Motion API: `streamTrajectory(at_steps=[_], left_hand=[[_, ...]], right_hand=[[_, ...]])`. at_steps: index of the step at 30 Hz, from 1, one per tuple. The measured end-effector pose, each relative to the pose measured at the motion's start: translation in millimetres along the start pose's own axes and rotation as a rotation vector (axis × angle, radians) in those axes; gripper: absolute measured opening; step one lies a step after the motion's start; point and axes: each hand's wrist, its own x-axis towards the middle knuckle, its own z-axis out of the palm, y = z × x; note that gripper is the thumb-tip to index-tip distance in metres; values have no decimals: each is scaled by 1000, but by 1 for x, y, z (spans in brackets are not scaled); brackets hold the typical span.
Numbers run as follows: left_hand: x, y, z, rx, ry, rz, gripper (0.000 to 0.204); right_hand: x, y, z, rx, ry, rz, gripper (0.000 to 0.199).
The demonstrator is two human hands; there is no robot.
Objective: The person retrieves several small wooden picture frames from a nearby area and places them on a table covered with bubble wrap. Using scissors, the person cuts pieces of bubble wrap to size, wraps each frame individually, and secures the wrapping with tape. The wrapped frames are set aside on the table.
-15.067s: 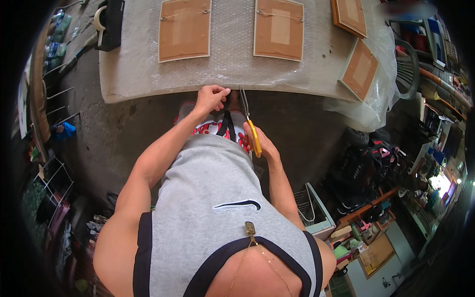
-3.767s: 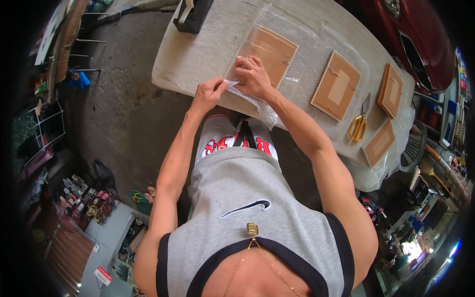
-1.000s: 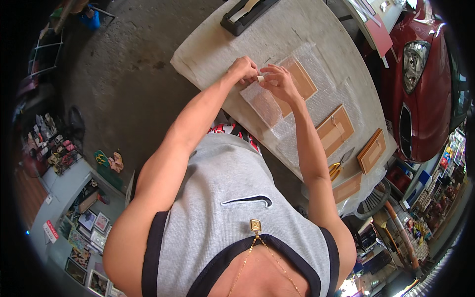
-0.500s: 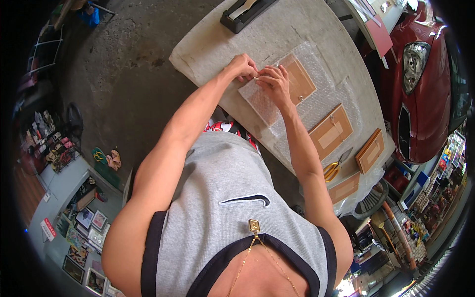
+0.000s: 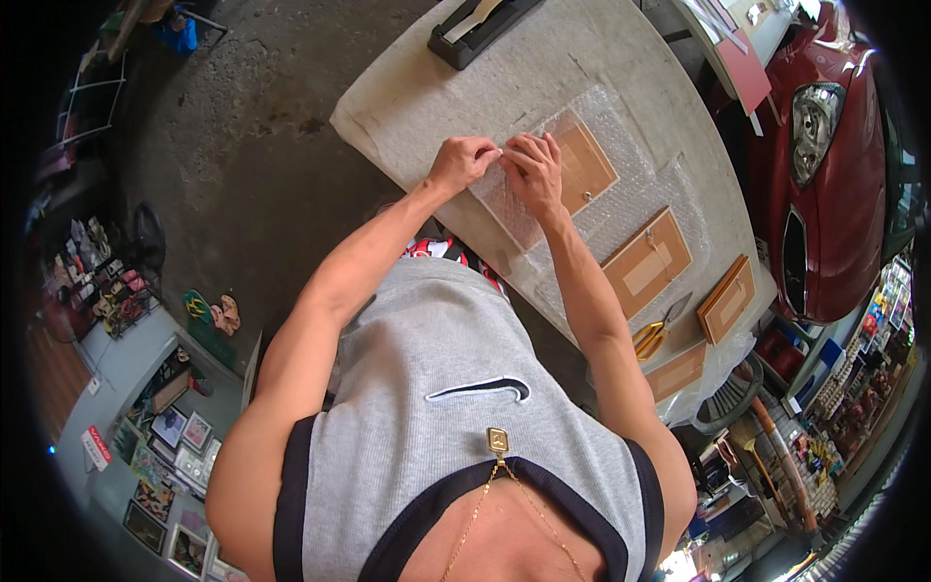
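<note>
My left hand (image 5: 462, 166) and my right hand (image 5: 534, 176) meet fingertip to fingertip above the table's near edge. Both are closed in a pinch; whatever lies between the fingertips is too small to make out. Under and beside my right hand, a brown-backed picture frame (image 5: 590, 167) lies face down, with a small metal fitting at its edge. Clear bubble wrap (image 5: 628, 145) spreads beneath it, and a part by my right wrist covers the frame's near side.
A black tape dispenser (image 5: 465, 41) stands at the table's far edge. To the right lie another frame (image 5: 652, 254), stacked frames (image 5: 725, 301), yellow-handled scissors (image 5: 652, 338) and a further frame (image 5: 676, 371) by clear plastic. A red car (image 5: 824, 194) is parked beyond the grey table (image 5: 407, 107).
My left hand has shifted slightly down and left, its fingers now pointing toward the right hand. My right hand has moved a little left and down. The frames stay put.
</note>
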Motion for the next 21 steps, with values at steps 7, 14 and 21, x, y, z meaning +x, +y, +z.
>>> streamTrajectory(at_steps=[7,14,21], left_hand=[[16,-3,4,122,-38,-342,24],[19,3,3,404,-89,-265,22],[-26,3,28,324,118,19,28]], right_hand=[[0,-1,3,-52,37,28,18],[0,1,3,-46,58,13,23],[-19,5,4,-169,140,166,30]])
